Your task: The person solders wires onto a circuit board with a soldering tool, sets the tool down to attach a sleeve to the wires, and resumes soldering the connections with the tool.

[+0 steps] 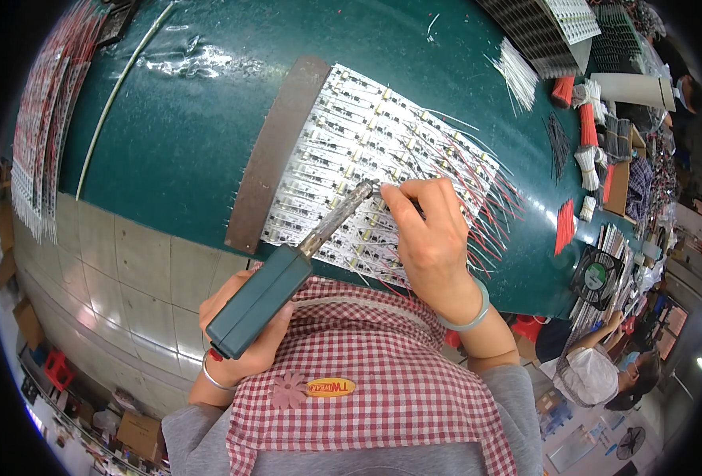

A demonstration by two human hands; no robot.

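Observation:
A white panel of small circuit boards [317, 168] lies on the green table, with rows of dark and yellow parts and many thin red, white and dark wires. My left hand [265, 349] is wrapped round a dark green soldering gun [262, 300]. The metal barrel slants up over the panel, its tip close to my right fingertips. Bent over the panel's middle, my right hand [432, 242] pinches with thumb and forefinger beside that tip. Whatever is between those fingers is too small to make out. A brown metal bar [279, 151] lies along the panel's left edge.
Wired board panels [42, 143] hang over the table's far left, near a pale cord [121, 83]. White wires [516, 75], dark wires [557, 143] and red wires [565, 226] lie to the right. A black fan [596, 275] stands at the right edge; another person [596, 373] sits beyond.

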